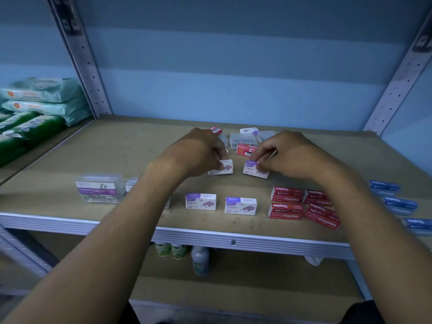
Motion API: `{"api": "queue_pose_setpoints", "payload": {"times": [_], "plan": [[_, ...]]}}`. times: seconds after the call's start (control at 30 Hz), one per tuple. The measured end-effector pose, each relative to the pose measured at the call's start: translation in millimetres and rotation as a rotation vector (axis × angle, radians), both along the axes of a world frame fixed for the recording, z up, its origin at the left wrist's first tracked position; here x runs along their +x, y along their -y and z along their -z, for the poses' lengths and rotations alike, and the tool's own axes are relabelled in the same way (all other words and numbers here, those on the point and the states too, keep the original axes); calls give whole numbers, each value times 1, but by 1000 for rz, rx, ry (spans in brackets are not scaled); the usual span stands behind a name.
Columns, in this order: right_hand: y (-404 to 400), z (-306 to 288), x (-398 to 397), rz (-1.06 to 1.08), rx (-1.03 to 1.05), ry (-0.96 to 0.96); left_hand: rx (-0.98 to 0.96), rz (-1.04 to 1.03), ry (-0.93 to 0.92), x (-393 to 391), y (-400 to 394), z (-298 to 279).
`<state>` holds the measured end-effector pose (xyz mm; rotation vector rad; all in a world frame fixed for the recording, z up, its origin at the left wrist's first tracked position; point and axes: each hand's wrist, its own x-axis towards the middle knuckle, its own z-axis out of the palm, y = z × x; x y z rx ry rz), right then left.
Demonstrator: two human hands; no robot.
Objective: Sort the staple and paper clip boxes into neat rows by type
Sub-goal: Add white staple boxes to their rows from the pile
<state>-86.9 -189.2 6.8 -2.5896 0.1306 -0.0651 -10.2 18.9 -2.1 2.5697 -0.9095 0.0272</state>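
On the shelf [140, 148], your hands, left [198, 153] and right [285, 153], each pinch a white staples box, left's [222, 168] and right's [254, 170], behind the started rows, while an unsorted pile [243, 140] waits at the back.

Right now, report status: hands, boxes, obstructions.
Left hand and right hand each on a white staple box. Two white boxes already in front row. Nothing blocking.

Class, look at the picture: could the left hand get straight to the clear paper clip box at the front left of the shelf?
Probably yes. The paper clip box stands in the open, nothing before it, but the left hand first has to release its staple box.
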Motion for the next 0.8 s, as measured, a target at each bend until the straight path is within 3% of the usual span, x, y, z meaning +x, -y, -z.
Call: {"api": "queue_pose_setpoints", "payload": {"times": [0.27,0.8], "plan": [[-16,-5,-9,-85,6,-20,83,98,26,-9,-23,-6],[-35,-5,-15,-199,-34,-88,124,106,-15,-10,-32,-4]]}}
